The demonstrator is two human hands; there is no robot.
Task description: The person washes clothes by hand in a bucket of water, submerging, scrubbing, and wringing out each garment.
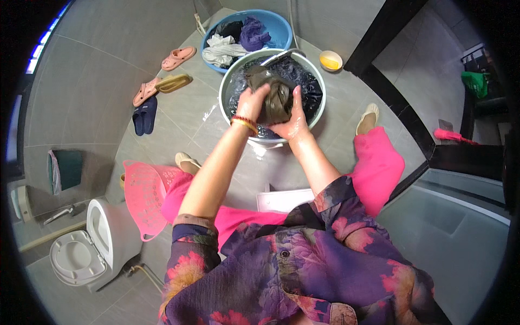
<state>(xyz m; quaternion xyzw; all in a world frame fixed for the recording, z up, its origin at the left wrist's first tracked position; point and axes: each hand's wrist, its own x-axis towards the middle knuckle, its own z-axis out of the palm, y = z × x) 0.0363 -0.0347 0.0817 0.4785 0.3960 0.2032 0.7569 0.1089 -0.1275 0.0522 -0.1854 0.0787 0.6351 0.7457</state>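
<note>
A round pale basin [323, 105] stands on the floor in front of me, holding water and dark wet clothes [311, 86]. Over the water, a bunched olive-brown cloth [277, 103] is gripped between my two hands. My left hand [252, 103] closes on its left side, with red and yellow bracelets at the wrist. On the right side, my right hand [295, 118] presses against it, wet, thumb pointing up and fingers partly hidden beneath the cloth. A handheld shower head [276, 57] lies across the basin's far rim.
Behind is a blue tub [283, 30] with white, black and purple clothes. A small bowl [331, 66] with something yellow stands right of it. Pink clogs [177, 58] and dark blue slippers [144, 116] lie left. Nearer are a pink basket [142, 189] and a toilet [108, 233].
</note>
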